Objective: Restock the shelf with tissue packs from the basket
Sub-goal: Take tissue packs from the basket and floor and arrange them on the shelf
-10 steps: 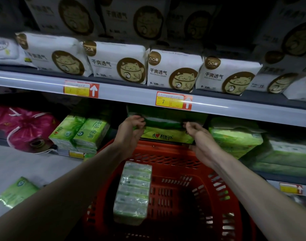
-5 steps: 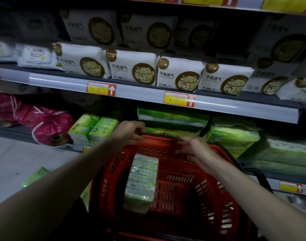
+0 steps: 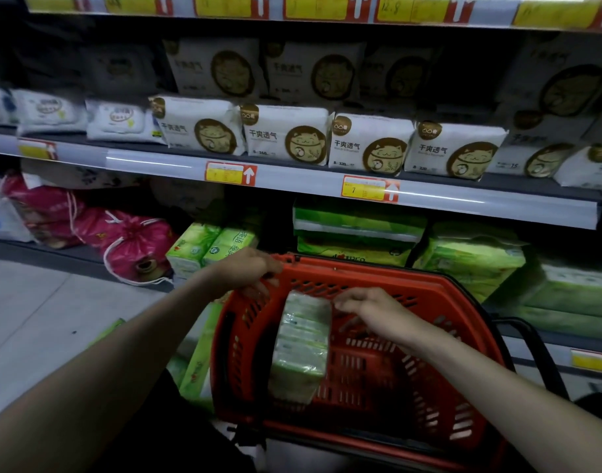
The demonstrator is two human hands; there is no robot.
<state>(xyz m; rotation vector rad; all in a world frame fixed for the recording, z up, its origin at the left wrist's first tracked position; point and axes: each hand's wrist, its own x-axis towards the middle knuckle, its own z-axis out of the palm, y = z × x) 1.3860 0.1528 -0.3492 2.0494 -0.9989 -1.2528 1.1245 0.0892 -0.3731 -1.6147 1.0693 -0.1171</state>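
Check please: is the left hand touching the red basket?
Touching. The head view shows the left hand on the far left corner of the red basket, its fingers curled over the rim.

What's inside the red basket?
One green tissue pack lies in the red basket, the right hand at its top end. Whatever lies beneath that pack is hidden.

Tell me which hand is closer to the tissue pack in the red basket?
Right. The right hand is inside the basket, fingertips at the top of the tissue pack. The left hand curls over the basket rim, left of it.
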